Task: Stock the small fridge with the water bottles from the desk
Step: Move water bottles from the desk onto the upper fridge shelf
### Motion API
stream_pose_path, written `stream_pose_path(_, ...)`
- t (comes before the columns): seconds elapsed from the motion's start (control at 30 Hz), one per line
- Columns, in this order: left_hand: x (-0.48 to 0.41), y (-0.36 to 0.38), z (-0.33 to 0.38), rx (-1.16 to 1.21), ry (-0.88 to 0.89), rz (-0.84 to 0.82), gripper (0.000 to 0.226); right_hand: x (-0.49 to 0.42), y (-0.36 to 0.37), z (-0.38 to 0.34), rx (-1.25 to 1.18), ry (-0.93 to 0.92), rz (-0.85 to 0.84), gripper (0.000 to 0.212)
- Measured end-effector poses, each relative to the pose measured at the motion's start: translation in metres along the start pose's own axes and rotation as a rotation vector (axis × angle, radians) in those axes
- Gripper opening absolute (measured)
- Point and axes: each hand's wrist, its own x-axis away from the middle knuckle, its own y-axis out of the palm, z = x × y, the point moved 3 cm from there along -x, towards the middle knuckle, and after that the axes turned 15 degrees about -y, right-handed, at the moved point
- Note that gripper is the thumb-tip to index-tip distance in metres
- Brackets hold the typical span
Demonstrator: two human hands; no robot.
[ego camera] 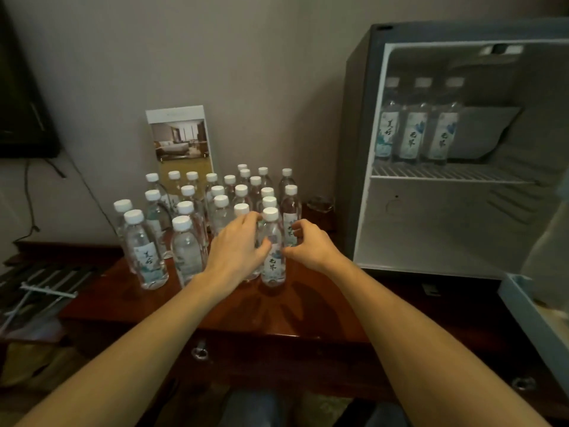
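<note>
Several clear water bottles point(147, 257) with white caps and pale labels stand packed together on the dark wooden desk point(308, 309). My left hand point(237, 248) curls round one bottle point(241, 209) in the front row, hiding its body so that only the cap shows. My right hand point(308, 245) is beside it with fingers bent and apart, close to the front bottle point(274, 263) and the one behind it point(290, 223), holding nothing. The small fridge point(431, 229) stands open at the right. Three bottles point(412, 134) stand on its wire shelf.
The fridge door point(535, 322) hangs open at the lower right. A brochure card point(181, 140) leans on the wall behind the bottles. A dark screen point(21, 118) and cables are at the left, loose items point(40, 291) lie at the desk's left end, and a glass point(320, 208) stands near the fridge.
</note>
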Motion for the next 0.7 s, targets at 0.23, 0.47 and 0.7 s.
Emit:
stream_pose_path(0.23,-0.001,0.026,-0.023,0.038,-0.075,-0.138,0.043,-0.017,0.032,0.008,-0.027,0.019,-0.028,0.064)
stream_pose_path(0.47,-0.001,0.032,-0.024,0.125,-0.012,-0.144,0.045,-0.019,0.030,0.017,-0.035,0.023,0.008,0.060)
stream_pose_path(0.7,-0.002,0.016,0.002,0.106,0.198,-0.053,0.056,0.005,-0.010,0.011,-0.178,-0.024,0.103,0.058)
